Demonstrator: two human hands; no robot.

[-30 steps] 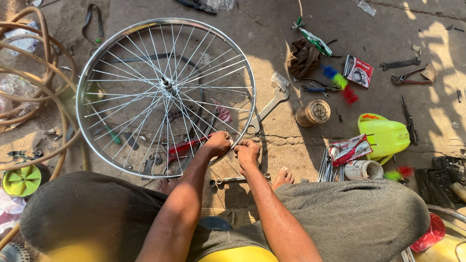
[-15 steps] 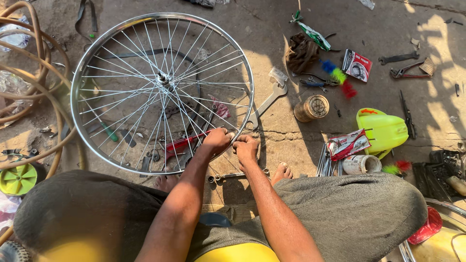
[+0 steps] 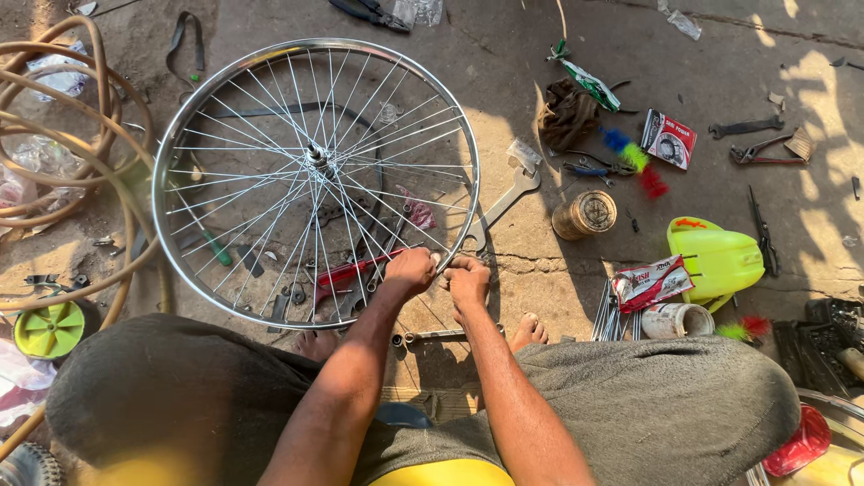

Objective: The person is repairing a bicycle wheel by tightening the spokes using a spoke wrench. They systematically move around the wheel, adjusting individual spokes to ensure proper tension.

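Observation:
A silver spoked bicycle wheel [image 3: 234, 85] lies flat on the concrete ground in front of my knees. Both hands meet at its near right rim. My left hand [image 3: 409, 270] is closed around the rim and a spoke end there. My right hand [image 3: 468, 277] is closed just beside it, pinching at the same spot on the rim; whatever small piece is in its fingers is hidden. A large flat spanner [image 3: 504, 205] lies just outside the rim, beyond my right hand.
Coiled tan hose [image 3: 63, 135] lies at left with a green disc [image 3: 49, 328]. To the right are a round tin [image 3: 585, 214], a yellow-green jug [image 3: 715, 256], a white cup [image 3: 675, 319], packets, pliers and spanners. Red-handled tools lie under the wheel.
The view has shifted slightly, and the wheel sits a little lower and to the right in it. Both hands stay clasped at the same spot on the rim.

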